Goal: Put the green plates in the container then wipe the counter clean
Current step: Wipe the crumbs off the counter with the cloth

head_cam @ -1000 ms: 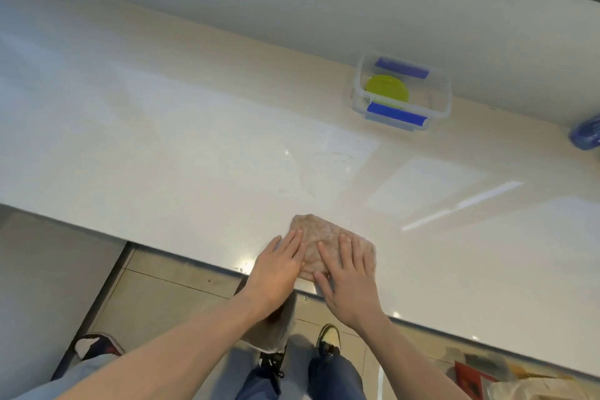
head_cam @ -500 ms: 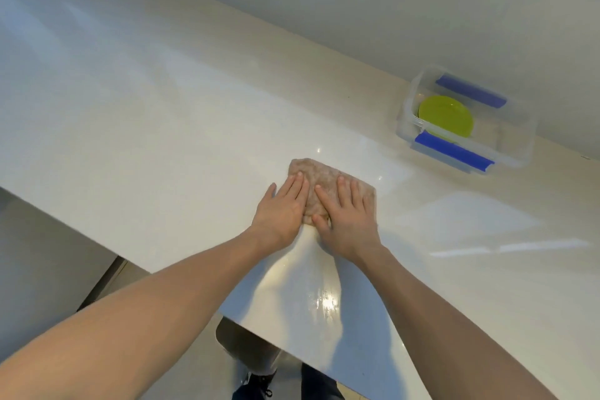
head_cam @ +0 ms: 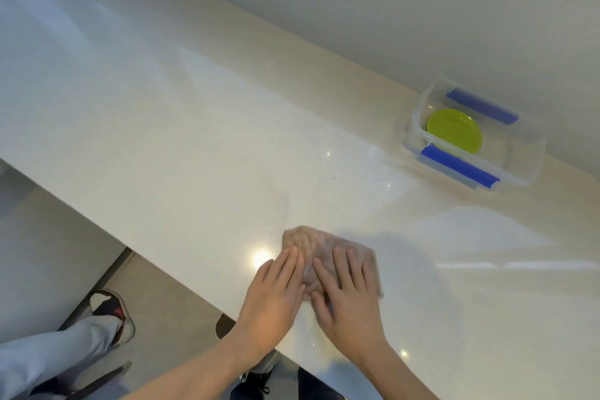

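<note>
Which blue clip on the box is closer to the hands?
The front clip, on the box side facing the hands. The back clip is by the wall, beyond the green plate.

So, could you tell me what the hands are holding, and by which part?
Nothing is gripped: the left hand and right hand press flat on the cloth's near half.

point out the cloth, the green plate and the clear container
cloth (head_cam: 319, 245): head view, on the bare brown part beyond the fingertips
green plate (head_cam: 454, 130): head view, on the plate's middle
clear container (head_cam: 532, 169): head view, on its right-hand wall
</note>
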